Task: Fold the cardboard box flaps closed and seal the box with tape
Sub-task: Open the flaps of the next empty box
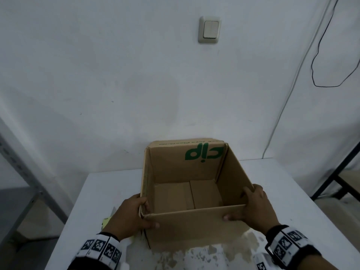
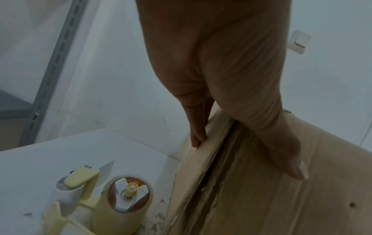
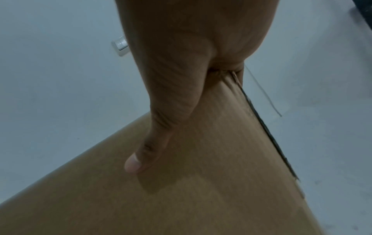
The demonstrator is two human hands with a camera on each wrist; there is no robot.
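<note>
- The cardboard box point(image 1: 194, 191) stands open-topped on the white tabletop point(image 1: 97, 191), close against the wall, its four top flaps upright and a green logo upside down on the far flap; nothing shows inside but the bottom flaps.
- The left hand point(image 1: 130, 215) grips the near-left corner, thumb flat on the near face and fingers point(image 2: 198, 127) curled over the side flap's edge, clamped on the cardboard.
- The right hand point(image 1: 251, 207) mirrors it at the near-right corner: thumb pressed on the near face, the other fingers wrapped over the right flap's top edge.
- Holding both corners likely steadies and squares the box before the first flaps are folded in; no flap is closed yet.
- A yellow tape dispenser point(image 2: 112, 205) with its roll sits on the tabletop just beside the box's left side, within reach for sealing.
- A light switch point(image 1: 210, 29) is on the wall above; a metal shelf post point(image 2: 58, 68) stands to the left.
</note>
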